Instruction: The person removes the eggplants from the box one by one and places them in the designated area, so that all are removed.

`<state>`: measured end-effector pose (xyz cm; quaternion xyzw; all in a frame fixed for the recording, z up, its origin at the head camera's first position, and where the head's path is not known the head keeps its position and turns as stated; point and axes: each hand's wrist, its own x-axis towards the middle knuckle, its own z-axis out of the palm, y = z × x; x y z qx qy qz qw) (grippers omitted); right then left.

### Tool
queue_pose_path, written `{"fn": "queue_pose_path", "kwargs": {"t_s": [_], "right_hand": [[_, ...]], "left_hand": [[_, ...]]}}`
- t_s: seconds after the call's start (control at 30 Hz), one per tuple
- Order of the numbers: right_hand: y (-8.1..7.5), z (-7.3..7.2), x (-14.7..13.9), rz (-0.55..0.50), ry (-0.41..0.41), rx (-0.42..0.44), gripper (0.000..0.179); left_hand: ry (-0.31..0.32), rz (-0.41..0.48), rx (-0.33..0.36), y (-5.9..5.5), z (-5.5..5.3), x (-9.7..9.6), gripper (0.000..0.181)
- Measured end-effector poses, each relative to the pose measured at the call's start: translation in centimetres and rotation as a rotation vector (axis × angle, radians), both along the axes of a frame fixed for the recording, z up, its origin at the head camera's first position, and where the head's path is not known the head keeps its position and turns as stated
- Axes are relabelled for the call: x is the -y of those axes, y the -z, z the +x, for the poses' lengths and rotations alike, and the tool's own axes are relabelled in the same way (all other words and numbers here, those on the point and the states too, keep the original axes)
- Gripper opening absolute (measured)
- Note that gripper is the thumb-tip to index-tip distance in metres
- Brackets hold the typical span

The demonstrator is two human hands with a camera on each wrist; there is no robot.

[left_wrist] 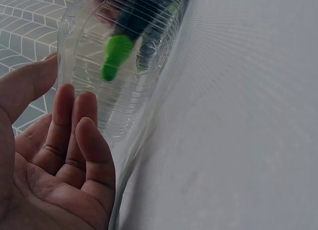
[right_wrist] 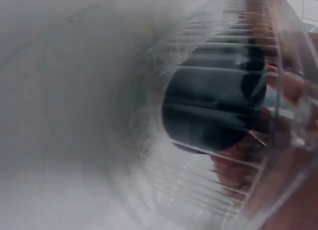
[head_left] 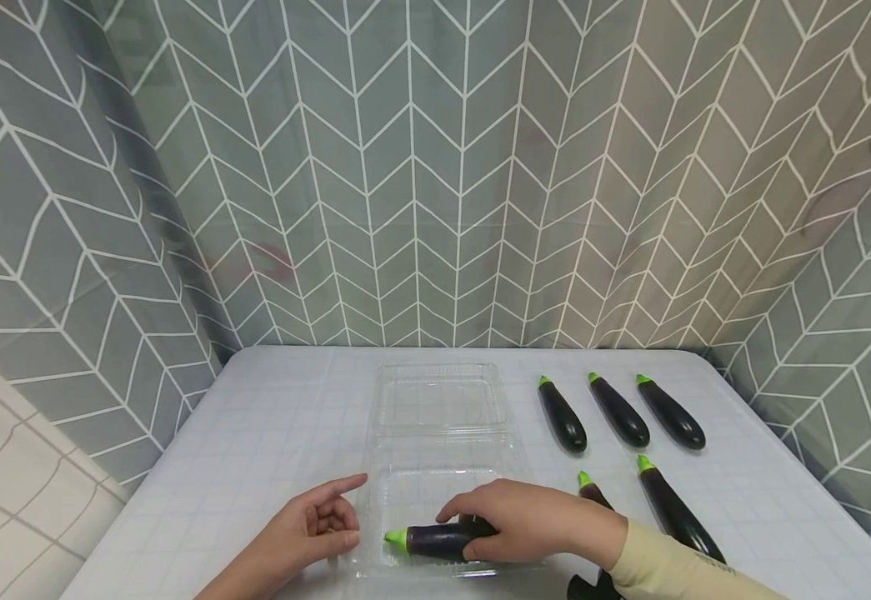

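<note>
A clear plastic clamshell box (head_left: 435,477) lies on the table with its lid (head_left: 438,396) folded back. My right hand (head_left: 521,521) grips the fat end of a dark eggplant (head_left: 438,542) lying crosswise in the near part of the base. The eggplant's green stem points left, and its dark round end (right_wrist: 213,101) shows through the ribbed wall in the right wrist view. At the box's left side is my left hand (head_left: 315,529), index finger extended and the other fingers bent, its fingertips at the rim. The left wrist view shows the green stem (left_wrist: 117,56) through the plastic.
Three eggplants stand in a row at the back right, among them one (head_left: 618,410) in the middle. Nearer lie another eggplant (head_left: 675,512) and one partly hidden (head_left: 593,492) behind the right arm. A patterned curtain (head_left: 435,167) encloses the white table (head_left: 292,400).
</note>
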<state>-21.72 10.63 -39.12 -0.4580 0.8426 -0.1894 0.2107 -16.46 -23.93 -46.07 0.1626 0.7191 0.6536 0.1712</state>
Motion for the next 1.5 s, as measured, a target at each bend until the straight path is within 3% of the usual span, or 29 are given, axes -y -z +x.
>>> {"fn": "queue_pose_path", "kwargs": {"t_s": [0.7, 1.03, 1.2, 1.33, 1.5], "right_hand": [[-2.0, -1.0, -3.1, -0.308, 0.258, -0.018, 0.037], [-3.2, -1.1, -7.3, -0.359, 0.435, -0.016, 0.042], [-3.3, -0.9, -10.1, -0.379, 0.553, -0.038, 0.046], [-3.1, -0.5, -12.1, -0.356, 0.667, -0.059, 0.049], [-2.7, -0.2, -14.5, -0.315, 0.761, -0.104, 0.053]], "left_hand": [[-0.014, -0.034, 0.017, -0.5, 0.0, -0.2, 0.076], [-0.016, -0.018, 0.039, -0.4, -0.1, -0.2, 0.076], [0.003, -0.008, -0.001, -0.3, 0.0, -0.1, 0.074], [0.008, -0.008, -0.017, -0.3, 0.0, -0.1, 0.074], [-0.005, -0.016, 0.027, -0.4, 0.0, -0.1, 0.075]]}}
